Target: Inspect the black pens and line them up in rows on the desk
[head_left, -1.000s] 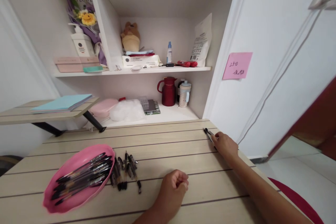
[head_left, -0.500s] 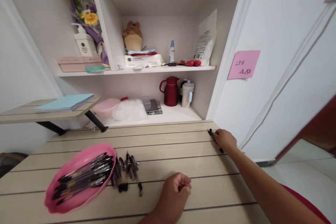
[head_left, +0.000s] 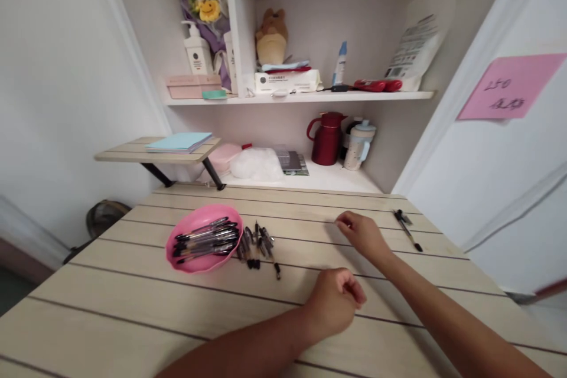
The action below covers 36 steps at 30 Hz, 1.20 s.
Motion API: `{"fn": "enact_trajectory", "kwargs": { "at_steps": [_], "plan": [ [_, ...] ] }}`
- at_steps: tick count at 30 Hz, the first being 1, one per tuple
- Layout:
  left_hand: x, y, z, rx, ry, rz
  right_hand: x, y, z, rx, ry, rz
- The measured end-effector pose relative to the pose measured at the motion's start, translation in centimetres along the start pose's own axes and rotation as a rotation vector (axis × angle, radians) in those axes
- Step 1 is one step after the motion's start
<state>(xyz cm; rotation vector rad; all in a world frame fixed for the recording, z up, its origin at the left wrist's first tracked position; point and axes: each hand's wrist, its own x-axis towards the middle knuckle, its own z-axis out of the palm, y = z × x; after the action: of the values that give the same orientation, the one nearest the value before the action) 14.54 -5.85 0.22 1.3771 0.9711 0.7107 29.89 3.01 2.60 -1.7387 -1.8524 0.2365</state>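
Black pen (head_left: 408, 229): lying on the table (head_left: 133, 298), far right. Right hand (head_left: 361, 234): left of it, well apart, fingers half curled, empty. Left hand (head_left: 334, 302): nearer, fingers folded loosely, contents hidden. Further left: loose pens (head_left: 267, 242) beside a pink bowl (head_left: 190, 220).

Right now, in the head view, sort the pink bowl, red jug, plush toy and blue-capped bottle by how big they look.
1. Pink bowl
2. Red jug and plush toy, too alike to rank
3. Blue-capped bottle
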Motion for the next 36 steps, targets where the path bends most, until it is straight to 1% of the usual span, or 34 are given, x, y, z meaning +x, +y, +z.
{"fn": "enact_trajectory", "kwargs": {
  "at_steps": [1, 4, 7, 9, 11, 13, 17, 20, 22, 23, 25, 28, 30, 31, 32, 33, 34, 36],
  "plan": [
    [-0.7, 0.2, -0.2, 0.033, -0.016, 0.028, -0.3, -1.7, 1.1, 0.05, -0.058, -0.06],
    [-3.1, 0.7, -1.4, 0.143, -0.062, 0.127, -0.8, -6.1, 4.4, 0.112, -0.169, -0.139],
    [-5.0, 1.0, -2.8, 0.194, -0.073, 0.194, -0.7, -9.2, 6.9, 0.104, -0.208, -0.197],
    [-5.6, 1.2, -3.9, 0.215, -0.065, 0.26, -0.5, -10.6, 7.9, 0.061, -0.24, -0.242],
    [-5.7, 1.6, -5.1, 0.231, -0.035, 0.317, -0.2, -11.5, 8.6, 0.012, -0.269, -0.272],
    [-5.4, 2.2, -6.6, 0.246, 0.023, 0.338, 0.1, -12.0, 8.9, -0.009, -0.283, -0.283],
    [-4.1, 3.4, -9.8, 0.26, 0.196, 0.301, 0.2, -12.3, 9.5, 0.011, -0.274, -0.284],
    [-3.4, 3.5, -11.6, 0.252, 0.295, 0.267, -0.1, -11.9, 9.2, 0.027, -0.221, -0.254],
    [-3.2, 3.2, -12.2, 0.265, 0.305, 0.253, -0.1, -10.7, 8.2, 0.029, -0.159, -0.208],
    [-3.2, 2.9, -12.3, 0.274, 0.295, 0.25, -0.1, -9.6, 7.3, 0.026, -0.122, -0.177],
    [-3.3, 2.5, -12.2, 0.293, 0.266, 0.247, -0.2, -6.5, 4.5, 0.01, -0.04, -0.097],
    [-3.4, 1.8, -11.8, 0.32, 0.222, 0.25, -0.7, 0.3, -0.8, -0.049, 0.114, 0.095],
    [-3.4, 1.5, -11.5, 0.341, 0.189, 0.253, -1.5, 5.3, -4.2, -0.107, 0.208, 0.256],
    [-3.3, 1.4, -11.4, 0.35, 0.175, 0.254, -1.9, 7.7, -5.5, -0.141, 0.238, 0.35],
    [-3.2, 1.3, -11.2, 0.359, 0.165, 0.255, -2.3, 9.8, -6.5, -0.204, 0.246, 0.484],
    [-3.2, 1.2, -11.1, 0.366, 0.161, 0.257, -2.7, 11.5, -7.2, -0.234, 0.246, 0.533],
    [-3.1, 1.1, -11.1, 0.374, 0.161, 0.261, -3.0, 13.0, -7.5, -0.246, 0.241, 0.552],
    [-3.0, 1.1, -10.9, 0.393, 0.162, 0.269, -3.3, 14.9, -7.5, -0.26, 0.22, 0.566]
  ]
}}
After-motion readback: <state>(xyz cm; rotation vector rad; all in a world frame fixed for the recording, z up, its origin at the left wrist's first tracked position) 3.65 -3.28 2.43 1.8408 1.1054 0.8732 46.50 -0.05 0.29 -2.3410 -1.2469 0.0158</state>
